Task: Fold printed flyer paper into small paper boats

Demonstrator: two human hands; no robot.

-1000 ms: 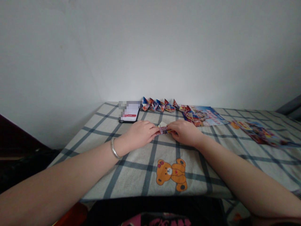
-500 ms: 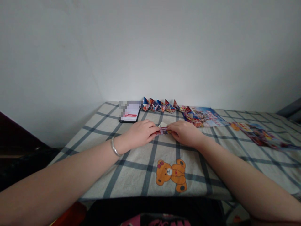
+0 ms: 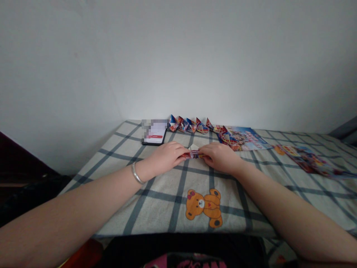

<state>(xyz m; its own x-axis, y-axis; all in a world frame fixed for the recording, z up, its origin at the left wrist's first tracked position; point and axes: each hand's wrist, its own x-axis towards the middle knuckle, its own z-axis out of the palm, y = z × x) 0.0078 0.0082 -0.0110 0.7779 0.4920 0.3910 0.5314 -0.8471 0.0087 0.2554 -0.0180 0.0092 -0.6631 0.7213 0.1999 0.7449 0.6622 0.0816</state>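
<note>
My left fingers [image 3: 183, 152] and right fingers [image 3: 204, 150] pinch opposite ends of folded paper [image 3: 194, 154] | inward of surface's [image 3: 153, 217] far edge | risk: uneven pull could skew creases.

On the tablecloth [image 3: 156, 212], near the middle: folded paper [image 3: 194, 153], between left hand [image 3: 169, 158] and right hand [image 3: 220, 158], touching both. Beyond left hand, slightly to its left: phone [image 3: 156, 134], lying flat. Just right of phone, along the far edge before the wall [image 3: 195, 56]: row of folded pieces [image 3: 191, 125], overlapping at its right end, in this view, with first sheet [image 3: 248, 137]. Beyond right hand, to its right: same sheet. Farther right, a little nearer: second sheet [image 3: 311, 160]. Before folded paper, near front edge: bear print [image 3: 203, 204].
</note>
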